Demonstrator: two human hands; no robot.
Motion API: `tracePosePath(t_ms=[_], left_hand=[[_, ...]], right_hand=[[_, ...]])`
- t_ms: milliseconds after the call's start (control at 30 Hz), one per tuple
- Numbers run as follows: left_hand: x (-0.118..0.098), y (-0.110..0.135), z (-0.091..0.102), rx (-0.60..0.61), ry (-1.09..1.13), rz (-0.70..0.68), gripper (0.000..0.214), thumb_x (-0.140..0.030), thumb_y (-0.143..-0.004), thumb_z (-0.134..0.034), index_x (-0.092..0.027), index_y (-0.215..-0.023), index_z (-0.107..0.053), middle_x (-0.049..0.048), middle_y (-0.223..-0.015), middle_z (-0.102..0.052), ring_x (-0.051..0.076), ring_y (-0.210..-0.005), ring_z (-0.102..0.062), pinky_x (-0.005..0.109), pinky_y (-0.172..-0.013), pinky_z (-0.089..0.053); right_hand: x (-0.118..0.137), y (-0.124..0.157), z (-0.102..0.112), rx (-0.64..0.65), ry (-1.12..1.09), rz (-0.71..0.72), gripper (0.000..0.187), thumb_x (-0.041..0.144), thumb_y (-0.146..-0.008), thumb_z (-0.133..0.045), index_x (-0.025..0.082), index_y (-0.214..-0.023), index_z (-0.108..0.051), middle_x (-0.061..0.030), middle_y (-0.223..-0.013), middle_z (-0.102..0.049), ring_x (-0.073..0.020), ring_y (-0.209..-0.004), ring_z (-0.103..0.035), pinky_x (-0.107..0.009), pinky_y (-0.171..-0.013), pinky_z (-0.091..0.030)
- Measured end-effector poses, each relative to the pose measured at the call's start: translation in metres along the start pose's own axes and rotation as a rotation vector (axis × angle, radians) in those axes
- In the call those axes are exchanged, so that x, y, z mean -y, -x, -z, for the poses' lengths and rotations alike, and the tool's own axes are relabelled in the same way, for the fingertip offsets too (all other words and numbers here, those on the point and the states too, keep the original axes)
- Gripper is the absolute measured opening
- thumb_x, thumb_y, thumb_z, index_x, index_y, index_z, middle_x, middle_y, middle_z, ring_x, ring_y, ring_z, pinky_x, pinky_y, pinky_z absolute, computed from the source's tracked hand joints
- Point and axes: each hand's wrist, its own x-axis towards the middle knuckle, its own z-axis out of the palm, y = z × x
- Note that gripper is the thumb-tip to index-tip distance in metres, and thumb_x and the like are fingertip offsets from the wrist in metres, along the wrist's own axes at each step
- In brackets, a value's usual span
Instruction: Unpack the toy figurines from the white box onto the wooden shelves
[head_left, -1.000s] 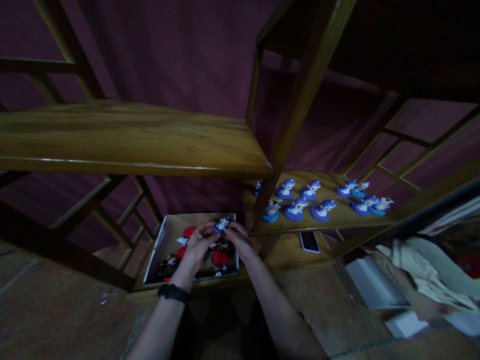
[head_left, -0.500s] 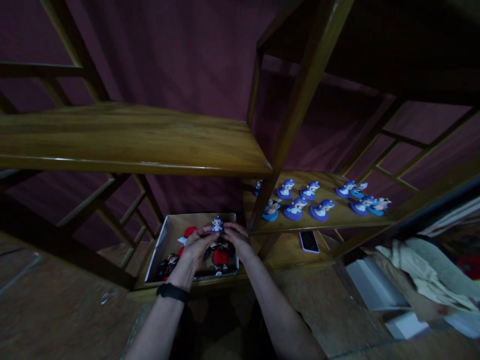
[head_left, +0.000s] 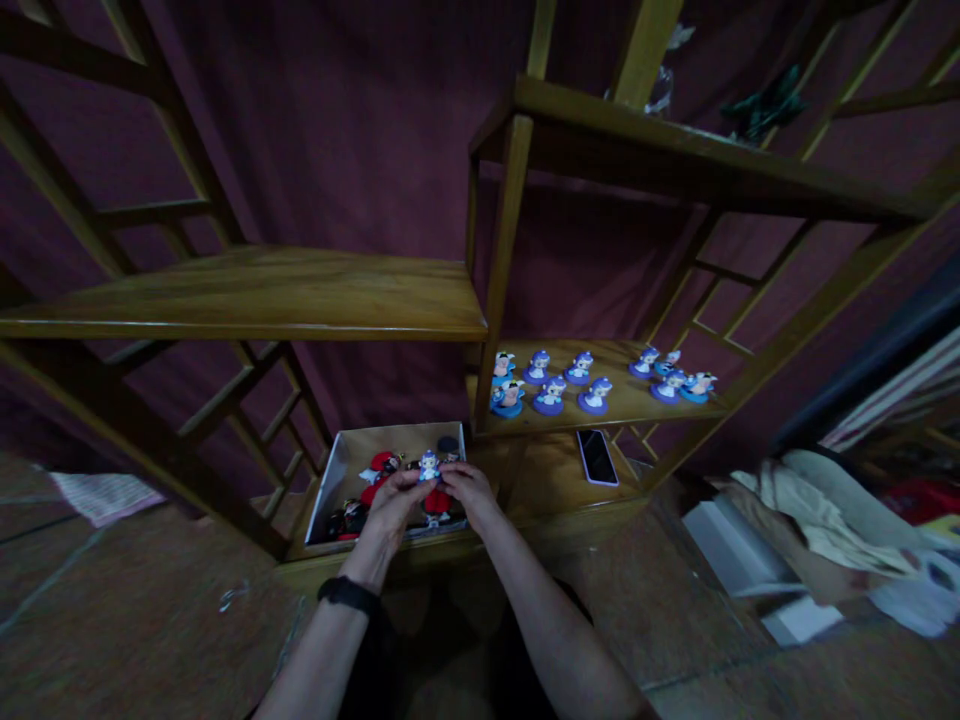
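A small purple-and-white figurine (head_left: 428, 465) is held upright between my two hands, above a shallow open box. My left hand (head_left: 394, 505) pinches it from the left, and a dark band circles that wrist. From the right, my right hand (head_left: 471, 492) has its fingertips closed at the figurine's base. Below lies the white-edged cardboard box (head_left: 330, 480), with several red-and-black figures (head_left: 384, 464) inside, partly hidden by my hands. Several purple-based figurines (head_left: 550, 396) and a few blue-based ones (head_left: 508, 399) stand on the shelf to the right.
The wooden shelf unit (head_left: 247, 290) has a board above the box and an upright post (head_left: 504, 240) between box and figurines. A phone (head_left: 597, 458) lies on the lower board. On the floor at right are grey-white boxes (head_left: 739, 545) and crumpled cloth (head_left: 832, 520).
My view has shifted, so the shelf's right side and upper board show more fully. Both hands keep hold of the figurine, slightly lower in the picture.
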Motion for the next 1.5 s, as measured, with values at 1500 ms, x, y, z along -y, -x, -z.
tracePosePath(t_ms=[1500], left_hand=[[0.043,0.099,-0.027,-0.026,0.22,0.066,0.012,-0.001,-0.064,-0.066,-0.011,-0.071,-0.065,0.004,-0.069,-0.066,0.011,-0.063,-0.062,0.02,-0.061,-0.053]], right_hand=[[-0.007,0.095,0.045,-0.077,-0.056,-0.064,0.025,0.026,-0.053,-0.073,0.016,-0.072,-0.061,0.0,-0.062,-0.064,-0.0126,-0.055,-0.06,-0.026,-0.056,-0.05]])
